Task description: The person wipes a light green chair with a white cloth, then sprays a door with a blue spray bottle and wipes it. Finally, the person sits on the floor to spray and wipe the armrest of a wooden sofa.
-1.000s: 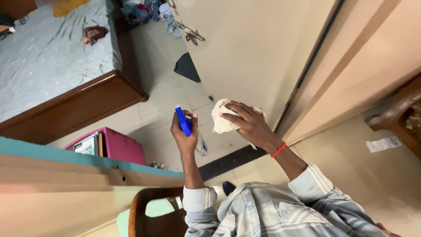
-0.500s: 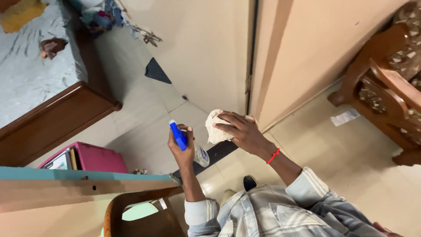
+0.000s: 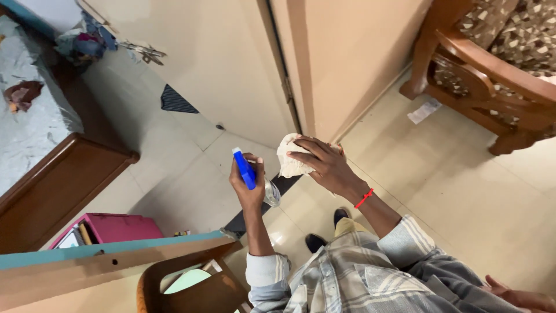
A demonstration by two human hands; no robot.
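1. Far left of the door [image 3: 214, 58] we see a bed [image 3: 35, 127] with a wooden frame. Below it, nearer to us, a pink box [image 3: 116, 226] stands on the floor tiles.
2. Just left of the door's lower hinge edge, our left hand [image 3: 250, 191] is wrapped around a spray bottle [image 3: 245, 169]. Its blue head stands upright above the fist and its clear body hangs below. The fingers are closed around the neck (we cannot tell whether one rests on the trigger).
3. At the door's hinge edge, low down, our right hand [image 3: 324, 165] lies spread and flat over a crumpled white cloth [image 3: 289, 159]. The hand seems to press the cloth against the door face. There is a red band on that wrist.
4. We judge the step in hand to be wiping the door's lower part, with the spray bottle held ready beside it. The next move calls for firm, even pressure on the cloth, and for the nozzle to stay clear of the wiping hand.
5. Right of the door, well apart from it, stands a carved wooden chair [image 3: 480, 64]. A paper scrap [image 3: 424, 110] lies on the floor by its leg.
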